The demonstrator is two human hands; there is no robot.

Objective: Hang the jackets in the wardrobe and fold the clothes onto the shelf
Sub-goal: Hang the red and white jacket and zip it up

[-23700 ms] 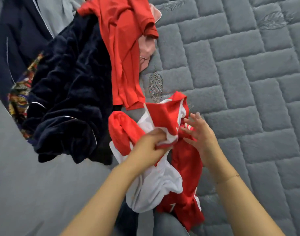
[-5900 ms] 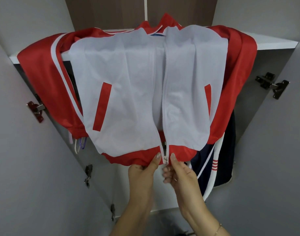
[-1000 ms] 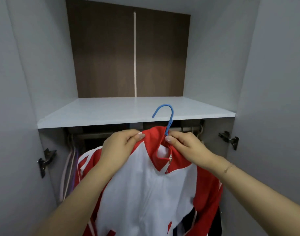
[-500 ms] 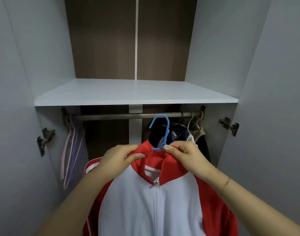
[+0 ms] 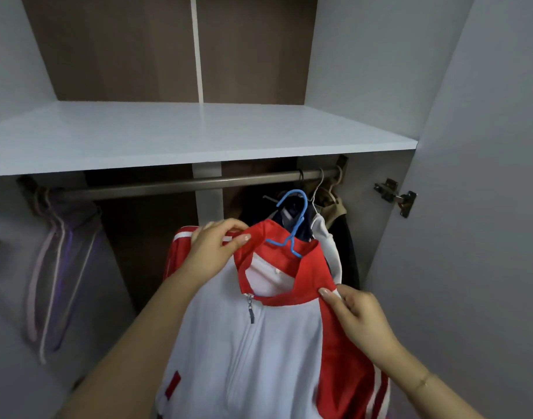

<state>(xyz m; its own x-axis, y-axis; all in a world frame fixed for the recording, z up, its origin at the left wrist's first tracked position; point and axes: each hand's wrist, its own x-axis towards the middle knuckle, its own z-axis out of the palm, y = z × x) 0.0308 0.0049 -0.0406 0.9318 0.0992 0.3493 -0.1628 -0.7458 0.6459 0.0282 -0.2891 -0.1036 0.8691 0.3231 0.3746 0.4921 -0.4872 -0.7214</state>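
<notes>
**Two hands on a red-and-white jacket at the open wardrobe**

Both of my hands grip the jacket, which I hold up in front of the hanging space. My left hand curls over the jacket's left shoulder, thumb and fingers pinching the red fabric beside the collar. My right hand pinches the right shoulder seam lower down, so the garment sits tilted, its left side higher. The front is zipped, and the zip pull hangs just below the collar. A blue hanger sits inside the neck opening, its hook standing up below the rail and not touching it. Dark and pale garments hang at the rail's right end, behind the jacket. Pale hangers hang at the left end. Above the rail runs the white shelf. Door hinges show on the right door.
</notes>
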